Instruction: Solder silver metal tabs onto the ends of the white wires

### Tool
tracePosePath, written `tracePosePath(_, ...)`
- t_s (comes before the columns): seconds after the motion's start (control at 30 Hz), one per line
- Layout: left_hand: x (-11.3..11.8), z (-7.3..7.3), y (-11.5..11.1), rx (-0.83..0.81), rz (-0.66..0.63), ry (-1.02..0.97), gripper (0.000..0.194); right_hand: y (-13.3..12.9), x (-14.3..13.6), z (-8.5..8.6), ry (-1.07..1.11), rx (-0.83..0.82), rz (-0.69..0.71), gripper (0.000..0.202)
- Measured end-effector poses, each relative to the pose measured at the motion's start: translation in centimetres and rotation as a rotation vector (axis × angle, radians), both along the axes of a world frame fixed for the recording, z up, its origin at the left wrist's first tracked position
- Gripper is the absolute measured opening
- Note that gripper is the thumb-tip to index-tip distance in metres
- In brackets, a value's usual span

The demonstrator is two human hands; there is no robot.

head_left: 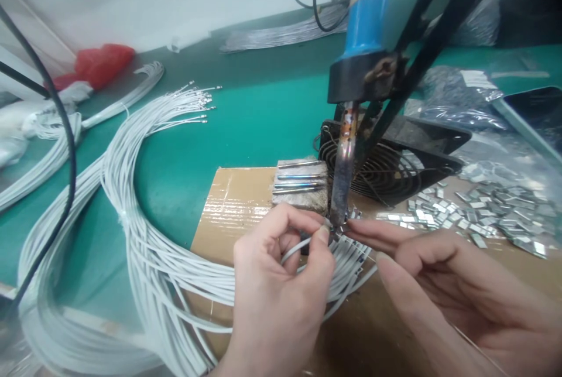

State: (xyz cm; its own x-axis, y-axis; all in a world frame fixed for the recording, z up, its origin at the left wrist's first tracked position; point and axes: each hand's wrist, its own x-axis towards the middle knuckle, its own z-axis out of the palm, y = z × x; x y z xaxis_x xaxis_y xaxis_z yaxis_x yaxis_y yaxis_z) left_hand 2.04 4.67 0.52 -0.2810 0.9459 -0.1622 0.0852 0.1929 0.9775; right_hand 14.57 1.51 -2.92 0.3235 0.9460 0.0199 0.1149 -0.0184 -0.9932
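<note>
My left hand (281, 283) pinches a white cable (295, 250) between thumb and index finger, its end beside the tip of an upright soldering iron (342, 184). My right hand (439, 283) reaches in from the right, index fingertip by a small metal piece (341, 228) at the iron's tip. A thin solder wire (472, 345) runs across the right palm and shows again near the thumb tip. Whether the metal piece touches the cable end is hidden by my fingers. Beneath the hands lies a bundle of white cable ends (351, 260).
Cardboard (237, 189) covers part of the green table (263, 113). A block with metal rods (301, 181) and a black fan (381, 166) stand behind the iron. Small metal plates (474, 213) lie right. A large white cable bundle (132, 189) curves left; a black cord (65, 131) hangs there.
</note>
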Motion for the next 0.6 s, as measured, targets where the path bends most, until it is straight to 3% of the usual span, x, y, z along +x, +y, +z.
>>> tracePosePath(0.17,-0.08,-0.13,-0.15,0.015,0.022,0.025,0.009,0.51,0.9,-0.72,-0.091,0.19,0.152,0.019)
tracePosePath(0.3,-0.11,-0.34,-0.26,0.018,0.023,0.075,0.007,0.25,0.25,-0.4,-0.008,0.083,0.032,0.025)
tracePosePath(0.5,-0.02,-0.34,-0.24,0.024,0.029,0.1,0.009,0.5,0.19,-0.32,-0.037,0.135,0.069,0.021)
tracePosePath(0.6,0.02,-0.43,-0.28,0.025,0.026,0.097,0.009,0.43,-0.03,-0.02,-0.006,0.081,0.032,0.023)
